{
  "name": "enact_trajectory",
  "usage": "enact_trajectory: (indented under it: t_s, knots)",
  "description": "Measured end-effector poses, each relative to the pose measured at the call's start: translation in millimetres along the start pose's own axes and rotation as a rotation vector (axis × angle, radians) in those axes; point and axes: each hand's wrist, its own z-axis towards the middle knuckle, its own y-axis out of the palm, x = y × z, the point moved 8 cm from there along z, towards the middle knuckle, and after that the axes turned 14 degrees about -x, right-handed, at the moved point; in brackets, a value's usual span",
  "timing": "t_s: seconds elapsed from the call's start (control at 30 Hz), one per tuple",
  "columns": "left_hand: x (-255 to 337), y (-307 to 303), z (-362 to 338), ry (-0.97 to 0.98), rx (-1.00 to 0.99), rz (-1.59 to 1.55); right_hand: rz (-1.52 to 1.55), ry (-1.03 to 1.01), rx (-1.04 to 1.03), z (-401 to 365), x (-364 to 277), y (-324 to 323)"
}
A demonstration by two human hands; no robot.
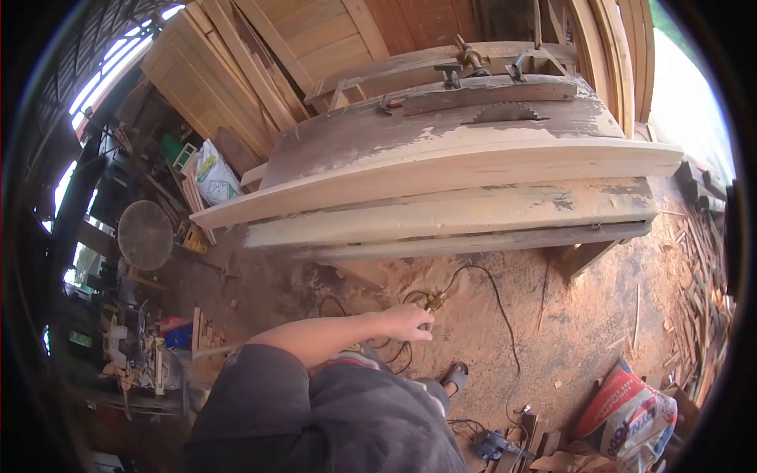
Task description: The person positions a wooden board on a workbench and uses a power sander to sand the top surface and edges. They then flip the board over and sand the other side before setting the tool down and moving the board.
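My left hand (410,322) reaches in from the left above the sawdust-covered floor, its fingers curled together. A small dark spot shows at the fingertips, too small to name. Just beyond the hand lies a brass-coloured object (434,301) with a dark cable (493,276) running from it. Past that, a long pale board (441,172) rests lengthwise along a wooden workbench (355,134). My right hand is out of the picture.
A toothed blade (509,113) and a long dark tool (489,96) lie on the bench. Wooden panels (205,87) lean behind. A fan (145,235) stands left. Lower right are a blue power tool (493,445), a red-white sack (631,418) and wood scraps (702,315).
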Motion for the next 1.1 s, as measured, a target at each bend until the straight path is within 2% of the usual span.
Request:
enact_trajectory:
  t_s: [0.13, 0.2, 0.3, 0.4, 0.43, 0.5, 0.53, 0.57, 0.63, 0.67, 0.77, 0.8, 0.9, 0.93, 1.03, 1.1]
  knots:
    - [68, 70, 51, 0.289, -0.101, -0.197, 0.216, -0.059, -0.276, -52, -79, 90]
    - [109, 93, 54, 0.391, -0.250, -0.230, 0.298, -0.120, -0.395, -77, -126, 134]
    - [136, 76, -7, 0.461, -0.314, -0.246, 0.377, -0.220, -0.582, -120, -199, 210]
    - [72, 9, -84, 0.302, 0.069, -0.238, 0.435, -0.313, -0.767, -198, -262, 311]
    - [23, -16, -128, 0.489, 0.017, -0.337, 0.446, -0.352, -0.848, -242, -285, 362]
    - [-24, -23, -158, 0.871, -0.167, -0.531, 0.450, -0.382, -0.955, -298, -313, 423]
    - [-43, -19, -173, 0.973, -0.293, -0.821, 0.463, -0.388, -1.009, -328, -321, 452]
    - [-77, -27, -182, 0.937, -0.177, -0.800, 0.467, -0.389, -1.065, -356, -327, 478]
    - [-134, -60, -264, 0.844, 0.041, -0.775, 0.465, -0.371, -1.165, -411, -330, 523]
    - [-162, -75, -304, 0.699, 0.047, -0.778, 0.465, -0.355, -1.201, -434, -328, 542]
    - [-225, -99, -377, 0.611, 0.213, -0.675, 0.495, -0.308, -1.266, -493, -327, 594]
    - [-240, -105, -389, 0.679, 0.239, -0.764, 0.511, -0.288, -1.284, -509, -325, 612]
    - [-278, -116, -388, 0.856, 0.202, -0.680, 0.478, -0.258, -1.294, -542, -323, 661]
    - [-291, -120, -392, 0.923, 0.222, -0.768, 0.462, -0.248, -1.292, -553, -321, 675]
    - [-348, -132, -404, 0.819, 0.213, -0.757, 0.440, -0.219, -1.264, -579, -313, 717]
    - [-379, -144, -404, 0.869, 0.158, -0.815, 0.408, -0.198, -1.259, -599, -310, 748]
